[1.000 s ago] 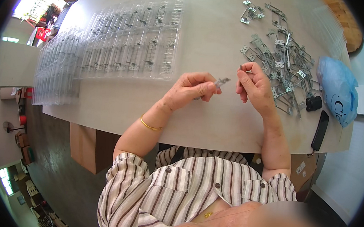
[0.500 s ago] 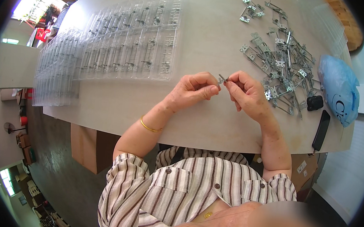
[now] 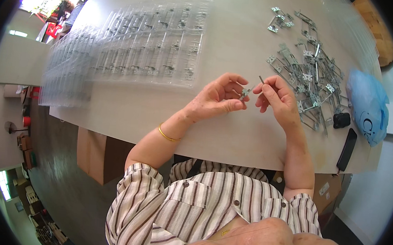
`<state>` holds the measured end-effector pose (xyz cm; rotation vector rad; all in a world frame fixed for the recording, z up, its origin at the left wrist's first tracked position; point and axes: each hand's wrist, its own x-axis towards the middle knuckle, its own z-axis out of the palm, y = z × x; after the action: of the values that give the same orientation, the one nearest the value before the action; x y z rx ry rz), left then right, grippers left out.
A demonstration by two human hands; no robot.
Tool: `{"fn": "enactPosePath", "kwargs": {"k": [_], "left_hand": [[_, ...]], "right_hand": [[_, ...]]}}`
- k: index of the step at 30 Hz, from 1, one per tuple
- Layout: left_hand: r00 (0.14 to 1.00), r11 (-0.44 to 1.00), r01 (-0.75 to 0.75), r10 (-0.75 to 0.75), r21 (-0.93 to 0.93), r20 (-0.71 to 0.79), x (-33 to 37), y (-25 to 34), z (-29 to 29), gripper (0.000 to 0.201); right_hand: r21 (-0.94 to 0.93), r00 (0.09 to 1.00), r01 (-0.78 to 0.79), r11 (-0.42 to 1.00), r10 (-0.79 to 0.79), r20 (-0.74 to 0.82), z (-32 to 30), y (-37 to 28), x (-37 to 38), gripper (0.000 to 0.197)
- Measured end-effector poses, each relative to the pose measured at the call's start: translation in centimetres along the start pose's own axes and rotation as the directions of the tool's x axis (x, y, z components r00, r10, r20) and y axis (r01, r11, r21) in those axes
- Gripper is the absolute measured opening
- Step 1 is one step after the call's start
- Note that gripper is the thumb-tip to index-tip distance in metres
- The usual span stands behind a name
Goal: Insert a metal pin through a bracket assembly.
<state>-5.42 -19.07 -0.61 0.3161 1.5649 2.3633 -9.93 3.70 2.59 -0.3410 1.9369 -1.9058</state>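
Over the table, my left hand (image 3: 214, 98) pinches a small shiny metal bracket (image 3: 244, 94) between thumb and fingers. Facing it from the right, my right hand (image 3: 281, 102) grips a short thin metal rod (image 3: 261, 79), which sticks up past the fingertips. A narrow gap separates the two hands. Beyond my right hand lies a tangled pile of metal brackets and rods (image 3: 315, 80). To the left, a clear plastic tray (image 3: 200, 63) holds rows of similar metal parts in its slots.
More clear trays (image 3: 65, 74) lie at the table's left end. A blue plastic bag (image 3: 366, 102), a small black case (image 3: 341, 120) and a black phone (image 3: 347, 150) are at the right. A cardboard box (image 3: 96, 154) stands below the front edge at left.
My hands have drawn apart; before, they met at the metal piece. The bracket now shows in my left hand and the rod in my right. The whole view has shifted slightly.
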Motion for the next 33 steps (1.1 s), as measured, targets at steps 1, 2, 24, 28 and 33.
{"fn": "enactPosePath", "kwargs": {"k": [1,2,24,28,33], "left_hand": [[0.998,0.999,-0.035,0.034,0.029,0.056,-0.1,0.2,0.0,0.057],[0.991,0.996,-0.073,0.066,0.054,0.118,0.0,0.4,0.0,0.059],[0.94,0.832,-0.341,0.29,0.438,0.181,0.3,0.7,0.7,0.047],[0.954,0.886,-0.297,0.254,0.357,0.162,0.5,0.0,0.6,0.051],[1.0,0.949,-0.018,0.015,0.316,0.013,-0.4,0.0,-0.2,0.042]], "right_hand": [[0.019,1.0,-0.011,1.0,0.011,0.006,0.1,0.2,0.0,0.013],[0.035,1.0,-0.023,0.999,0.023,0.008,0.1,0.2,0.0,0.014],[-0.068,0.966,0.142,0.988,-0.153,-0.21,0.0,1.6,0.3,0.011],[-0.122,0.929,0.24,0.963,-0.264,-0.258,0.4,1.4,0.5,0.008],[-0.241,0.928,0.332,0.912,-0.362,-0.091,1.6,2.2,0.4,0.007]]}}
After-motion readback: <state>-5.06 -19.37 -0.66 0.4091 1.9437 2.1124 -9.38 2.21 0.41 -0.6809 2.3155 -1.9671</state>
